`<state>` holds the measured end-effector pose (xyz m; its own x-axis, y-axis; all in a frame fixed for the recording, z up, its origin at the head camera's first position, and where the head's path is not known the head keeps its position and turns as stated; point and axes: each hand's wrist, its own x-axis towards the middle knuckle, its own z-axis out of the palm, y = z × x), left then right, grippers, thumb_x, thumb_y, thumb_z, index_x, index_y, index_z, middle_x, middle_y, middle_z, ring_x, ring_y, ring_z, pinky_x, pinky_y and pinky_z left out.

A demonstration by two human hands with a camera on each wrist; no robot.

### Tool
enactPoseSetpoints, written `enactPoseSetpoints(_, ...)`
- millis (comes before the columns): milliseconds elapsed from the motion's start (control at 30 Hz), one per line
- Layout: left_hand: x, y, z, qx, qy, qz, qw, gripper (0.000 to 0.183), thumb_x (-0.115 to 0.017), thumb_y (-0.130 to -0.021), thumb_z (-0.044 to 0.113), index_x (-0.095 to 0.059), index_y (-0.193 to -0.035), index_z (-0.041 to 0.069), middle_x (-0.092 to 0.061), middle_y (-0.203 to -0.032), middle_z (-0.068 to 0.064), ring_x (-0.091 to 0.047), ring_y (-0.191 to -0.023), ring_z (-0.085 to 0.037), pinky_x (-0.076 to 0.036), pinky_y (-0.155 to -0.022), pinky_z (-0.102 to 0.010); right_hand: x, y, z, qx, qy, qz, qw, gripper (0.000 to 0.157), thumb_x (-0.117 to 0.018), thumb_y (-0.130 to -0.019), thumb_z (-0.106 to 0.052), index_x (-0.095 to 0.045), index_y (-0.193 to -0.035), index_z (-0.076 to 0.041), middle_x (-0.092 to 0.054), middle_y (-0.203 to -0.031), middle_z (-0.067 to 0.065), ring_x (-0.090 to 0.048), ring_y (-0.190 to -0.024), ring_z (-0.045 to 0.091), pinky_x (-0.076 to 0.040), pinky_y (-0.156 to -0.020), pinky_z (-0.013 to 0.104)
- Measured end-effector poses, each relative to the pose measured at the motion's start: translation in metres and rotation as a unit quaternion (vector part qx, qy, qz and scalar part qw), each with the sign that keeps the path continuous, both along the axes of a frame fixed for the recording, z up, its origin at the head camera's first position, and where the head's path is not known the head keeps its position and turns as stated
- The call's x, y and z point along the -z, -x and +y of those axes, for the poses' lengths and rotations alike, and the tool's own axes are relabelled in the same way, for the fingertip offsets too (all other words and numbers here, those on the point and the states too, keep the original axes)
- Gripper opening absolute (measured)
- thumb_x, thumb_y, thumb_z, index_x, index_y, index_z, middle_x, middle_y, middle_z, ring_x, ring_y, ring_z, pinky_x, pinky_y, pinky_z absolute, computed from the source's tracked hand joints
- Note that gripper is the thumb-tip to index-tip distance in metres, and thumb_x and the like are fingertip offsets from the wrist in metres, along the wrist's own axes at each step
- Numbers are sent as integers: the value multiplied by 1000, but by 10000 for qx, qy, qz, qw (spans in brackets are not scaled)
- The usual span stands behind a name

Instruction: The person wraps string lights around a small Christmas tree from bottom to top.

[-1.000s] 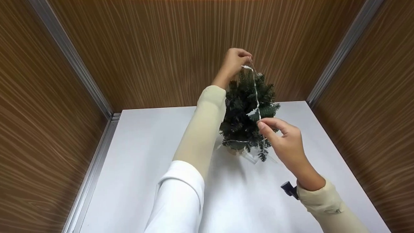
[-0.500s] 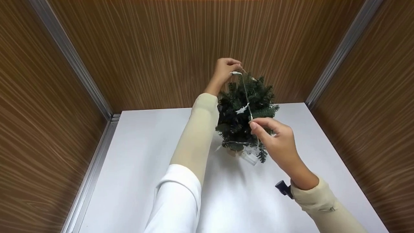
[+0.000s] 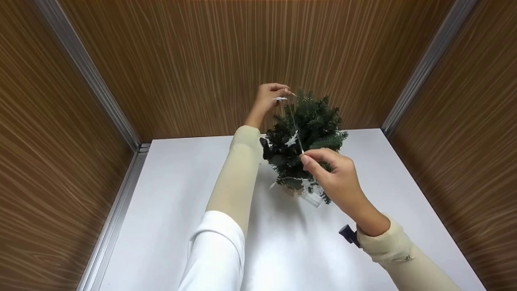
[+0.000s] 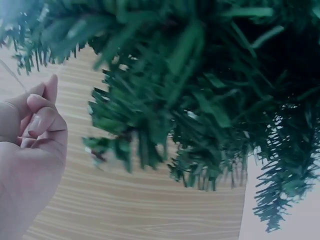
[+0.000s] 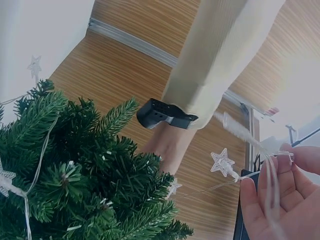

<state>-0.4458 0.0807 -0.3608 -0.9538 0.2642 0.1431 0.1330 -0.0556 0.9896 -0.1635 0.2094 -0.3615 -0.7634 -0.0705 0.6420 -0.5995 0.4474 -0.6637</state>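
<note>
Head view: a left hand (image 3: 267, 98), beside the tree (image 3: 319, 121), and a right hand (image 3: 339, 176), before it, pinch a string (image 3: 291, 140) slanting across dark green branches. Left wrist: the left hand's fingertips grasp thin wire. Right wrist: the string's clear strands, pinched in the right hand, bear transparent five-pointed stars (image 5: 222, 163).

I can read no text, label, brand, number or sign in any of my views. The one thing resembling a marking is a small dark patch (image 3: 403, 258) on my right sleeve (image 3: 422, 268), at the lower right of the head view; it is too small and blurred for me to tell whether it bears letters.
</note>
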Motion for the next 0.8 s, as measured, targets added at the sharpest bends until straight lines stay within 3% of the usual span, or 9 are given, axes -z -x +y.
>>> enactPoseSetpoints(333,21,1,-13,47,-540,-174,9984,25,-63,-99,4,-67,-118,-11,-73,-112,-23,-57,-62,-4,-40,-50,-16,2,0,-10,-128,58,12,9999,8,-71,-92,-2,-76,-97,-5,-70,-82,3,-64,-78,7,-52,-72,18)
enactPoseSetpoints(600,38,2,-20,-31,-861,-652,9941,25,-65,-98,7,-70,-118,-7,-77,-96,-8,-54,-62,-5,-39,-52,-18,9,1,-19,-360,-11,27,9993,8,-71,-93,-3,-76,-98,-7,-71,-84,1,-65,-78,8,-53,-72,20)
enactPoseSetpoints(700,44,2,-20,-6,-914,-764,9929,26,-64,-99,8,-69,-119,-7,-75,-109,-17,-58,-67,-6,-41,-54,-18,14,3,-22,-436,-26,79,9990,10,-71,-92,-2,-77,-97,-7,-71,-83,1,-64,-77,8,-52,-71,20)
enactPoseSetpoints(800,48,2,-20,-34,-812,-585,9950,27,-64,-99,7,-68,-119,-10,-69,-120,-26,-62,-72,-5,-40,-53,-18,18,4,-25,-478,-69,135,9987,10,-71,-92,-1,-77,-97,-8,-71,-83,1,-64,-76,8,-52,-70,20)
